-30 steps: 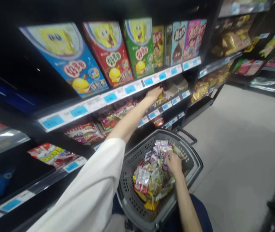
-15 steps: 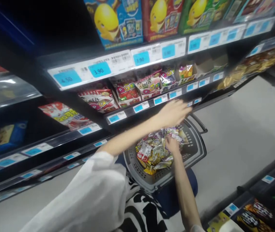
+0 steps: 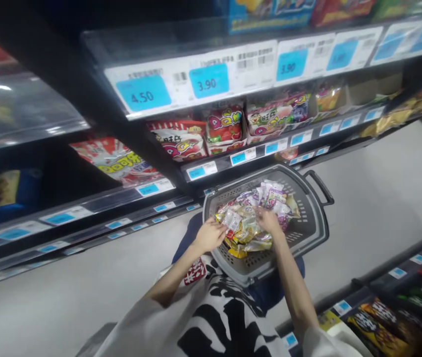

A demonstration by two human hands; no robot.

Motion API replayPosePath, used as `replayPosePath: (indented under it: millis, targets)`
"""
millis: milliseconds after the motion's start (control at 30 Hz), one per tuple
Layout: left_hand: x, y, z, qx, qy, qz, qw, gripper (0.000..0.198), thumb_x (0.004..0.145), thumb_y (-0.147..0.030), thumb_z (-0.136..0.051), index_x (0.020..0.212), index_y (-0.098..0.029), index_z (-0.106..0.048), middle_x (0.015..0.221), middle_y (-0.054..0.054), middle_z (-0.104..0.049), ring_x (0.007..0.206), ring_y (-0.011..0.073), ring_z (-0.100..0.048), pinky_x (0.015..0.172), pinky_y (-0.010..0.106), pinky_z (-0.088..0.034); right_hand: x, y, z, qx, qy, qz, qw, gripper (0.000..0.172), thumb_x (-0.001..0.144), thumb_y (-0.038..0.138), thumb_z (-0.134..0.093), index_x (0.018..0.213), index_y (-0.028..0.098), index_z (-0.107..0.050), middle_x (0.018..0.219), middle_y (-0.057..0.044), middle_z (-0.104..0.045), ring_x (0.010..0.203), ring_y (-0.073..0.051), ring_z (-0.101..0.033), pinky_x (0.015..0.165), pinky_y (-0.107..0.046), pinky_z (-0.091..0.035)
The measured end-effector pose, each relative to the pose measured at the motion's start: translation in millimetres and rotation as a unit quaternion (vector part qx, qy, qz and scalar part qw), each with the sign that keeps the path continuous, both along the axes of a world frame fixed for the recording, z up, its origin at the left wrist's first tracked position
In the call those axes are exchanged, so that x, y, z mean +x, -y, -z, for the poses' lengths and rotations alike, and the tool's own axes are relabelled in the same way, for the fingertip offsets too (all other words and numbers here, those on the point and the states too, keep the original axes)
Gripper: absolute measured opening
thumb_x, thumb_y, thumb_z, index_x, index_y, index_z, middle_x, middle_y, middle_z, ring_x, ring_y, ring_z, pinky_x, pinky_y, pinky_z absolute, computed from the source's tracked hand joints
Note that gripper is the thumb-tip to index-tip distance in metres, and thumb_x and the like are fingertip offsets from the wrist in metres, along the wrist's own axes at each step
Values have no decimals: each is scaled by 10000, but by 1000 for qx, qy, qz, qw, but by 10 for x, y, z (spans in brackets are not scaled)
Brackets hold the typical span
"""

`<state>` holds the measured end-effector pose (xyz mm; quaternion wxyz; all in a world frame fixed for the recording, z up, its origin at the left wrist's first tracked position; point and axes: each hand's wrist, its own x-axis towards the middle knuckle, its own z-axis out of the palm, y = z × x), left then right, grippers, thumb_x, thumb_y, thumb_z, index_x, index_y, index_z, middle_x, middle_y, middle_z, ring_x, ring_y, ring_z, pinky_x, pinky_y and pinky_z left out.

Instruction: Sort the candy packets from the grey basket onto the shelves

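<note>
A grey plastic shopping basket (image 3: pixel 324 225) rests over my lap, with a heap of small snack packets (image 3: pixel 250 233) in silver, yellow, purple and red inside. My left hand (image 3: pixel 211 234) reaches over the basket's left rim. Its fingers are a little apart and touch the heap's edge beside a small clear-and-red packet (image 3: pixel 231 220). Deeper in the heap is my right hand (image 3: pixel 268 220), its fingers curled on a packet near the middle, the tips partly hidden. White-and-purple packets (image 3: pixel 272 193) lie just beyond it.
Bagged gummies (image 3: pixel 226 124) in cardboard trays fill a low shelf ahead, above blue-and-white price tags (image 3: pixel 244 156). An upper shelf edge (image 3: pixel 211 82) juts out close to me. The basket's black handle (image 3: pixel 320 188) sticks out rightward. More snack bags (image 3: pixel 378 322) stand on a shelf at lower right.
My left hand has come back from above the basket's far side, near the shelf, down to the left edge of the heap. My right hand stays among the packets. The view has shifted.
</note>
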<state>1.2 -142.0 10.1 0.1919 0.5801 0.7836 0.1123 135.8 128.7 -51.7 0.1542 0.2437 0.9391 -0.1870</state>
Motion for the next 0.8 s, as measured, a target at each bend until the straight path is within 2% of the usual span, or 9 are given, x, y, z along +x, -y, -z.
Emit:
replayPosePath:
  millis: [167, 267, 367, 467, 567, 633, 800]
  targets:
    - [-81, -75, 49, 26, -2, -9, 1000, 244, 965, -240, -443, 875, -172, -659, 871, 69, -727, 866, 205, -669, 870, 372, -417, -45, 113, 138, -3, 32, -83, 996, 175, 844, 173, -654, 995, 191, -740, 1062, -69, -740, 1087, -204, -636, 946, -241, -419]
    - [-130, -68, 71, 35, -4, -7, 999, 240, 960, -253, -453, 881, -180, -668, 879, 70, -729, 879, 208, -666, 892, 373, -422, -87, 171, 160, 26, 22, -98, 995, 269, 882, 175, -608, 1133, 141, -699, 1229, -137, -668, 1206, -238, -552, 1057, -300, -362]
    - [-141, -47, 82, 41, -2, -7, 999, 213, 939, -248, -480, 885, -188, -677, 895, 66, -730, 907, 208, -665, 906, 362, -427, -116, 228, 164, 52, 11, -96, 994, 413, 909, 149, -530, 1313, 112, -608, 1396, -180, -558, 1314, -300, -440, 1088, -385, -330]
    - [-138, -35, 77, 45, -1, -7, 999, 204, 926, -241, -491, 859, -188, -676, 892, 63, -734, 890, 209, -671, 897, 362, -431, -124, 290, 173, 55, 19, -101, 993, 394, 912, 103, -470, 1257, 114, -659, 1431, -194, -536, 1321, -324, -419, 1090, -428, -309]
    - [-140, -31, 65, 57, -1, -8, 998, 217, 929, -244, -486, 848, -188, -679, 897, 64, -742, 885, 209, -678, 892, 363, -432, -126, 334, 174, 49, 19, -96, 994, 358, 919, 82, -428, 1131, 106, -715, 1365, -212, -588, 1290, -315, -442, 1090, -431, -293]
    - [-144, -30, 61, 63, 0, -8, 998, 217, 927, -245, -490, 844, -186, -682, 908, 69, -748, 894, 211, -680, 887, 364, -434, -130, 338, 161, 44, 2, -83, 996, 349, 927, 85, -417, 1117, 105, -709, 1287, -206, -635, 1257, -298, -468, 1080, -412, -297]
    - [-140, -22, 67, 63, 2, -8, 998, 233, 933, -239, -479, 877, -178, -697, 915, 77, -751, 892, 211, -688, 909, 378, -440, -139, 262, 46, 19, -79, 0, 997, 285, 969, 173, -394, 1038, 100, -660, 1045, -161, -694, 1024, -241, -583, 949, -336, -392]
